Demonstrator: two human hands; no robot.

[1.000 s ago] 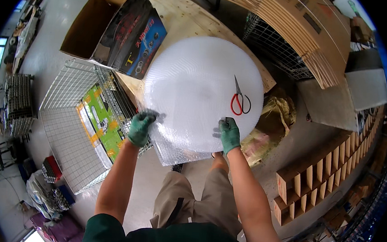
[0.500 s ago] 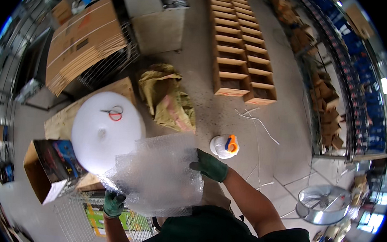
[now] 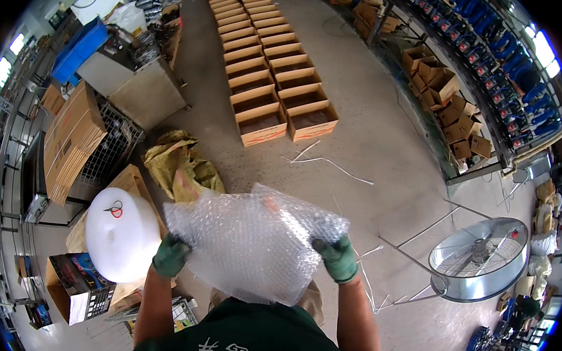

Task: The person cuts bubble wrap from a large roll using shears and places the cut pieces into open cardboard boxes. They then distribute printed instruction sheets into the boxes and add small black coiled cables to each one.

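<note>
Head view, right edge: the thin clear bubble-wrap sheet [image 3: 256,243] could slide from the right green-gloved hand [image 3: 337,259], whose fingers pinch only its margin; a light hold on slick film would be the cause
Head view, left edge: the left green-gloved hand [image 3: 171,257] has its fingers closed on the opposite margin, some tips hidden; uneven pulling between the hands might stretch or tear the plastic
Loose cord: white strands [image 3: 337,169] on the grey floor [image 3: 389,138], beyond the sheet, could catch a foot, since the raised film may screen the ground
Drum fan: air from the round silver metal fan [image 3: 479,260] on the right might flap the film, if it runs; I cannot tell whether it does
Scissors: the red-handled pair [image 3: 116,213] lies loose on the fat white roll [image 3: 122,245] at left, so a knock could send it down
Sheet's place: spread between both hands, in front of the dark green shirt [image 3: 248,338], near side of the scene
Sheet's look: see-through, dimpled, glossy, creased, its far border uneven and its middle sagging toward the wearer
</note>
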